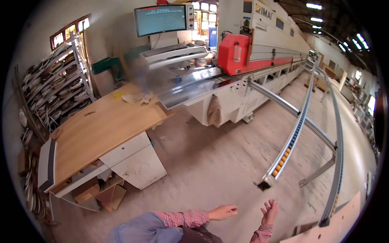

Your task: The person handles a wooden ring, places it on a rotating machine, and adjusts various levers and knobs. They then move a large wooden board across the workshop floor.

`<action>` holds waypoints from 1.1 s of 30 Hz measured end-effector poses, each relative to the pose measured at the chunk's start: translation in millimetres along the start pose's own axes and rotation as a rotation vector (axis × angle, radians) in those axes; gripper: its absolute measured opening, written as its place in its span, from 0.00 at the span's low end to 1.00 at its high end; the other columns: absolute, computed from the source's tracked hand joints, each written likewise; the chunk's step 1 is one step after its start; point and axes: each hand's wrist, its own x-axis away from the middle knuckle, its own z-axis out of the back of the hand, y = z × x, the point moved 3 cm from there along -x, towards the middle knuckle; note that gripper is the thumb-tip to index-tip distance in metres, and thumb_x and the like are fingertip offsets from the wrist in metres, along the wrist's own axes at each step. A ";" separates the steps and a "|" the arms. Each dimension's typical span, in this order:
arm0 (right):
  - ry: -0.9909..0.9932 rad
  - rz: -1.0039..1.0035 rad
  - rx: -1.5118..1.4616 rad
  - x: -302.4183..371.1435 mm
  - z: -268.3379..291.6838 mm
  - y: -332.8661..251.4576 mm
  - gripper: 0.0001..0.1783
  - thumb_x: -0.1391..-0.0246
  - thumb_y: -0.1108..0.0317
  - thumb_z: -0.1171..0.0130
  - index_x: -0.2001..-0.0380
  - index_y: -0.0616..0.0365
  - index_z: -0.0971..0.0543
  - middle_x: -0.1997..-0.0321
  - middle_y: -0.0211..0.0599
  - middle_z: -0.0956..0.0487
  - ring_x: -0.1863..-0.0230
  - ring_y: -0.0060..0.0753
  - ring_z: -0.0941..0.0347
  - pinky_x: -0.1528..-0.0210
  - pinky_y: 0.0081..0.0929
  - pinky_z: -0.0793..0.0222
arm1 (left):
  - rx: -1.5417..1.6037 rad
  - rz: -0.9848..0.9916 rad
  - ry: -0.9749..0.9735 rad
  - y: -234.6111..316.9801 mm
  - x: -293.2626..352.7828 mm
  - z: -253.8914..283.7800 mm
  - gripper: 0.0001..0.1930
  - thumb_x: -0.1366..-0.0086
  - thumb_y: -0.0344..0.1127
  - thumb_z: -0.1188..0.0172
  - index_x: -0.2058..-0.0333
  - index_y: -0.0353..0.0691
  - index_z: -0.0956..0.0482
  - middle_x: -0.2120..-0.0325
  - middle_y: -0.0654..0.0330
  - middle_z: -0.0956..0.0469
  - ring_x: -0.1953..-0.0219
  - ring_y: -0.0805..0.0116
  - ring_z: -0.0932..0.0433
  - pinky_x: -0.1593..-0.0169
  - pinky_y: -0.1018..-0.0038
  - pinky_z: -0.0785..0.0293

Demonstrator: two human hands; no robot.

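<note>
My left hand [223, 212] reaches in from the lower middle, past a checked red sleeve. Its fingers point right, loosely stretched, and nothing shows in them. To its right, my right hand [270, 211] is raised with the fingers apart and slightly bent, also holding nothing visible. Both hands hang in the air above the concrete floor, a gap between them. Nearest to them is the end of a metal roller rail [293, 139] with orange rollers by its near end. Neither hand touches it.
A second rail [339, 162] and a board [352, 216] stand at the right. A long white machine with a red cover [233, 54] runs into the distance. A wooden table [97, 133] stands left, a monitor [161, 20] behind it. Strips fill a rack [83, 65] at far left.
</note>
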 end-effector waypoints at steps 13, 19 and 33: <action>-0.068 -0.090 -0.484 -119.6 -74.8 23.0 0.29 0.32 0.44 0.53 0.42 0.58 0.29 0.50 0.37 0.21 0.51 0.36 0.23 0.50 0.38 0.25 | -0.065 0.268 0.177 -43.8 -83.3 114.2 0.24 0.28 0.48 0.46 0.44 0.33 0.27 0.49 0.49 0.22 0.50 0.58 0.21 0.47 0.65 0.25; -0.083 -0.134 -0.509 -146.8 -126.3 29.4 0.30 0.33 0.43 0.53 0.44 0.59 0.28 0.52 0.38 0.21 0.53 0.37 0.23 0.51 0.38 0.25 | -0.203 0.344 0.347 -51.5 -78.6 177.4 0.24 0.29 0.47 0.45 0.43 0.35 0.27 0.50 0.47 0.22 0.50 0.51 0.21 0.47 0.63 0.25; -0.183 -0.203 -0.506 -169.5 -395.3 79.9 0.33 0.35 0.40 0.53 0.48 0.62 0.27 0.58 0.42 0.20 0.57 0.40 0.23 0.55 0.40 0.24 | -1.070 0.160 1.203 -36.0 -31.8 600.8 0.25 0.45 0.38 0.35 0.49 0.34 0.25 0.46 0.45 0.28 0.40 0.39 0.33 0.37 0.48 0.37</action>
